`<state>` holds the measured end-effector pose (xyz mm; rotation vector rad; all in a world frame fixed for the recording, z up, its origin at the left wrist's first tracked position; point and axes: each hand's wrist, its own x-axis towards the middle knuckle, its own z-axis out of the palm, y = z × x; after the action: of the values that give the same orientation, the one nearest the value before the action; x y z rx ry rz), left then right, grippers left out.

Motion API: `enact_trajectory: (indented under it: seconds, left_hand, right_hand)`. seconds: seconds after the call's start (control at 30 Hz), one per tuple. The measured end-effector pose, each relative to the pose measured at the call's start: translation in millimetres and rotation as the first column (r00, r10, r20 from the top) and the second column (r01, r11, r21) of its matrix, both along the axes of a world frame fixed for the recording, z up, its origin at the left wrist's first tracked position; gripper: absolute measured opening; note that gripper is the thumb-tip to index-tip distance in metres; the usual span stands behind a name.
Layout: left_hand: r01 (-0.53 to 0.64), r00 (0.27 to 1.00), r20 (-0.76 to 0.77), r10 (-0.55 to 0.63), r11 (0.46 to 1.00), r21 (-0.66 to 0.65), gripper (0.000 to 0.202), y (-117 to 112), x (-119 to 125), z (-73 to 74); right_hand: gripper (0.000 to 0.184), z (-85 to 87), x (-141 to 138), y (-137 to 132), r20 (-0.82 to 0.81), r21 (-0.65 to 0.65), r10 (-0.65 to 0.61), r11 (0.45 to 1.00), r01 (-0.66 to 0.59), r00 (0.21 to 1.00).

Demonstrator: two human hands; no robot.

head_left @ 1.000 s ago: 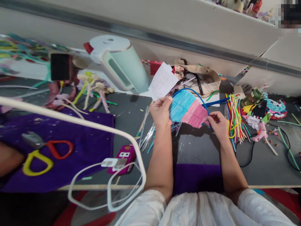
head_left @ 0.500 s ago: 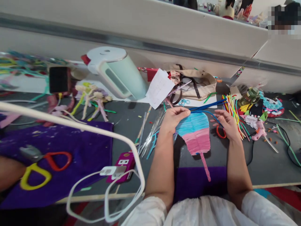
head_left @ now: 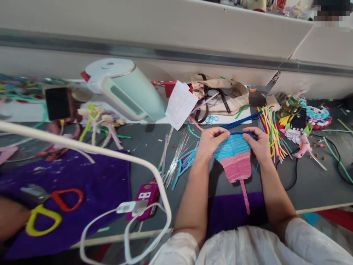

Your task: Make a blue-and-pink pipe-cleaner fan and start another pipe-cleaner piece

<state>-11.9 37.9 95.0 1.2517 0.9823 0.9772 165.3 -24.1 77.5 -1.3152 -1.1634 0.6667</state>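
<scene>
A flat craft piece (head_left: 236, 167) of pipe cleaners in light blue over pink bands hangs between my hands, with a pink pipe-cleaner stick (head_left: 244, 197) at its lower end. Along its top edge runs a dark blue pipe cleaner (head_left: 236, 133). My left hand (head_left: 211, 142) pinches this strip at the upper left corner, thumb and fingers together. At the upper right corner my right hand (head_left: 257, 144) is closed on the same strip, its thumb against the edge. Palms and some fingertips are hidden.
Beyond my hands lie blue pipe cleaners (head_left: 242, 119) and a colourful bundle (head_left: 271, 127). A pink glue gun (head_left: 304, 145) is at right. Left are a kettle (head_left: 132, 88), a purple power strip (head_left: 143, 198), a white lamp arm or tube (head_left: 110, 149), scissors (head_left: 55, 206) and another person's arm (head_left: 12, 219).
My right hand has moved in from the right and closed on the dark blue pipe cleaner, now bent along the top edge. The red scissor handle beside it no longer shows.
</scene>
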Motion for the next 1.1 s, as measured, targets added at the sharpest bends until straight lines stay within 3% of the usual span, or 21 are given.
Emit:
enact_trajectory:
  seconds: [0.3, 0.53, 0.73, 0.9, 1.1]
  left_hand:
    - [0.012, 1.0, 0.001, -0.012, 1.0, -0.018, 0.023, -5, -1, 7.3]
    - [0.039, 0.999, 0.037, -0.037, 0.997, -0.064, 0.022, -5, -4, 9.3]
    - [0.061, 0.996, 0.073, -0.057, 0.996, -0.057, 0.024, -6, -7, 11.7]
    - [0.213, 0.975, 0.059, -0.213, 0.977, -0.001, 0.032, -10, -12, 14.8]
    - [0.209, 0.976, 0.035, -0.214, 0.973, 0.098, 0.031, -16, -13, 22.2]
  right_hand:
    - [0.016, 4.4, 0, -2, 0.062, 0.024, -0.003, 1.0, 0.002, 0.998]
    - [0.018, 2.5, -1, -2, -0.005, -0.005, 0.034, 0.999, -0.034, 0.999]
    - [0.015, 5.4, -2, -5, 0.027, 0.027, -0.017, 1.0, 0.016, 0.999]
    - [0.012, 16.6, 8, -9, 0.088, 0.054, 0.021, 0.998, -0.026, 0.996]
    - [0.009, 45.1, 22, -16, 0.302, 0.131, 0.094, 0.982, -0.139, 0.949]
